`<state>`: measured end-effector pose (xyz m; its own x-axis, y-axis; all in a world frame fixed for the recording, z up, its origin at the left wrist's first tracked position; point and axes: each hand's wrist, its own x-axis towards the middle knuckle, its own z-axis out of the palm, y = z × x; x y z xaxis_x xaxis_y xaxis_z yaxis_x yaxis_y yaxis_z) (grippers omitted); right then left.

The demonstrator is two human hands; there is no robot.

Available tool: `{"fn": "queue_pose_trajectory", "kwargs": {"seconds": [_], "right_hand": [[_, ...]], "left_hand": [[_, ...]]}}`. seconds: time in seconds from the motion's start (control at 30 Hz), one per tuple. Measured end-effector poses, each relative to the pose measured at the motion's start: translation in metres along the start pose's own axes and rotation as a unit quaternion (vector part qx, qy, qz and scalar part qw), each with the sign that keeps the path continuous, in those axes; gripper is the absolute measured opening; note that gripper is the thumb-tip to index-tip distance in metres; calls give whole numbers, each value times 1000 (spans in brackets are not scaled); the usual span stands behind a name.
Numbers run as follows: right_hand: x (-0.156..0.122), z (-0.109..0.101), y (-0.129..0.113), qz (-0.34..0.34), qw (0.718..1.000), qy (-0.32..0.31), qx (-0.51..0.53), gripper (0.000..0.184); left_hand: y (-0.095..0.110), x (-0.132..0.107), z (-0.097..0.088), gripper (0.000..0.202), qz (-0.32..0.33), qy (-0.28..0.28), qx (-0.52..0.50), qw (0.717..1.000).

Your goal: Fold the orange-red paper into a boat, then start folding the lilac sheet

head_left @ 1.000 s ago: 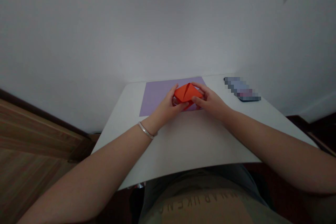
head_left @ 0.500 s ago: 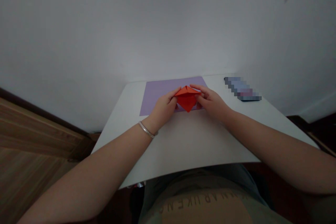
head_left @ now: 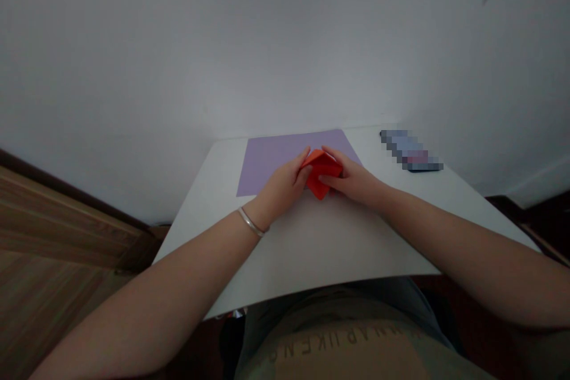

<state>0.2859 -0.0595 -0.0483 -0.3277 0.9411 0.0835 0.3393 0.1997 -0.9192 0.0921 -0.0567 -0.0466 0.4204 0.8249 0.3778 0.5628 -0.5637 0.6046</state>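
a: what do the two hands have hold of?

b: a folded orange-red paper [head_left: 323, 167], shared between them over the near edge of a purple sheet [head_left: 276, 157], toward the sheet's right side. one tip of it points to the near side of the white table [head_left: 329, 243]

a: how is the left hand [head_left: 283, 183] set?

b: partly closed, pinching the left side of the paper. its thumb presses in from the near side, and a fingertip shows at the far left edge. the other fingers are mostly out of sight, so i cannot tell how far they are bent

a: and the right hand [head_left: 361, 181]?

b: partly closed too, gripping the right side. the thumb lies across the near face, and a forefinger reaches along the far edge. the rest is hidden

a: does the paper rest on anything?

b: i cannot tell whether it touches the sheet or is held just above it

a: what else lies on the table?

b: a flat dark-edged object [head_left: 412, 152], blurred into blocks, at the far right, well apart from the right hand

a: and around all that?

b: a silvery bracelet [head_left: 252, 222] circles the left wrist, a pale wall [head_left: 285, 41] stands at the far side, wooden panelling [head_left: 57, 237] is on the left, and a shirt [head_left: 347, 353] with printed letters shows at the near side
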Motion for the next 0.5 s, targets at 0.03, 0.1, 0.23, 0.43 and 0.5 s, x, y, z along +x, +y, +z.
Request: {"fn": "queue_pose_trajectory", "kwargs": {"seconds": [0.03, 0.1, 0.23, 0.43, 0.5], "right_hand": [[0, 0, 1, -10, 1000, -3, 2, 70], [1, -1, 1, -34, 999, 5, 12, 58], [2, -4, -3, -44, 998, 40, 29, 45], [0, -6, -10, -36, 997, 49, 38, 34], [0, -6, -9, -51, 998, 42, 22, 32]], "left_hand": [[1, 0, -1, 54, 11, -6, 7, 1000], [3, 0, -3, 55, 34, -24, 19, 999], [3, 0, -3, 54, 41, -43, 51, 997], [4, -2, -4, 57, 26, -51, 61, 996], [7, -3, -6, 61, 45, -62, 87, 993]]}}
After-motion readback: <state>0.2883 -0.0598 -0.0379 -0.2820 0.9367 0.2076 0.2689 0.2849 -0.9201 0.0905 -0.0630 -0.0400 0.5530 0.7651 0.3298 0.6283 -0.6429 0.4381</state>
